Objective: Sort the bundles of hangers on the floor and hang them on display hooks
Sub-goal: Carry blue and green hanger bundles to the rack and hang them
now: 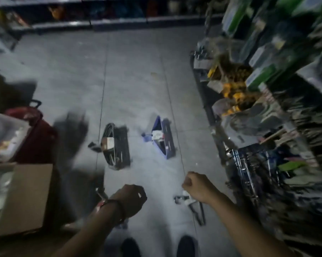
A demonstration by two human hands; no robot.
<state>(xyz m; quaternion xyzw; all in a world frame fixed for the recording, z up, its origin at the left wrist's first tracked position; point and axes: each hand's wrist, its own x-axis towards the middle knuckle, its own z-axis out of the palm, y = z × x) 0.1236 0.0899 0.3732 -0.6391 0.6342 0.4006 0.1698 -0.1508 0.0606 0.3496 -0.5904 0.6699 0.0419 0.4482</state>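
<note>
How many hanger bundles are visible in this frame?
4: black bundle mid-floor; blue bundle right of it; third bundle below right hand; fourth bundle, mostly hidden, by left hand. Blur may hide more.

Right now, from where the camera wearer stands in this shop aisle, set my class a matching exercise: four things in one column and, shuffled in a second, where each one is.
Things
1. black hanger bundle
2. blue hanger bundle
3. cardboard box
4. shoes

Places
a. at the far left edge of the view
b. on the floor, the right one of the pair
c. at the bottom edge, nearest the person
d. on the floor, the left one of the pair

Pairs: 1-d, 2-b, 3-a, 4-c
</note>
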